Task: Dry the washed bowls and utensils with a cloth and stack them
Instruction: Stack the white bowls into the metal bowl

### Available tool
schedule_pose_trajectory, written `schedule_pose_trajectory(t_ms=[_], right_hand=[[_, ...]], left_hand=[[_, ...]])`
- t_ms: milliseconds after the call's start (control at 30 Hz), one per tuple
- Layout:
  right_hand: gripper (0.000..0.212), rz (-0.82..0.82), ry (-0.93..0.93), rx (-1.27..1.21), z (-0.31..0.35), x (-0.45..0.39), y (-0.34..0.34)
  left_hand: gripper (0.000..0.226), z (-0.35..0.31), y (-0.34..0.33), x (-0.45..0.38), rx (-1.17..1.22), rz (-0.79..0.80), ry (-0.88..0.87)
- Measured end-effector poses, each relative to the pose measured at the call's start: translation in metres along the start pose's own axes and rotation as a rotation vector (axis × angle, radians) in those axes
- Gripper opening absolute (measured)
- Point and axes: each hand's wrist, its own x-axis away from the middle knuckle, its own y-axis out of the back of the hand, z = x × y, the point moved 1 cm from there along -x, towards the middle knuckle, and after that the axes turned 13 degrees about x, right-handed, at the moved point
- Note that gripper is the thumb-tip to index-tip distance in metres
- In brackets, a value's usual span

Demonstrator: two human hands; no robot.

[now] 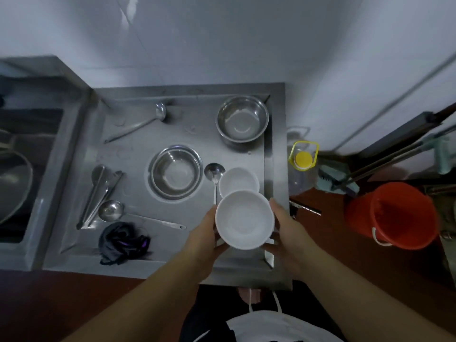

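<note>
Holding a white bowl (244, 219) between both hands above the near right part of the steel drainboard (138, 154). Left hand (206, 234) cupping the bowl's left side, fingers curled under its rim; right hand (286, 229) gripping the right side, fingers wrapped round the edge, thumb reaching up beside it. Lying just beyond, partly hidden by the held bowl, a second white bowl (238, 180), resting on the drainboard. Lying just left of it, a steel spoon (214, 176), handle pointing near. Sitting at the centre, a stack of steel bowls (175, 172); standing at the far right corner, another steel bowl (243, 118). Lying at far left, a ladle (148, 119); at left, tongs (98, 193) and, beside them, a smaller ladle (116, 210). Lying crumpled at the near left edge, a dark cloth (122, 241), well apart from both hands. Standing on the floor to the right, a yellow-capped bottle (303, 164) and an orange bucket (394, 215).
</note>
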Motion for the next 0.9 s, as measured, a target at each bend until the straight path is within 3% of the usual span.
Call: schedule_pose_trajectory(t_ms=[200,567,800,900], right_hand=[[0.047,0.007,0.093,0.091,0.077,0.005,-0.006],[0.062,-0.025,0.162,0.058,0.213,-0.07,-0.032],[0.087,-0.106,0.119,-0.03,0.255,-0.159,-0.051],[0.087,-0.153,0.097,-0.056,0.26,-0.191,-0.054]], left_hand=[[0.046,-0.055,-0.047,0.003,-0.002,0.017,-0.091],[0.048,-0.172,-0.11,-0.093,-0.046,0.072,-0.111],[0.035,-0.217,-0.134,-0.172,-0.093,0.049,-0.089],[0.033,-0.221,-0.139,-0.205,-0.106,0.018,-0.07]])
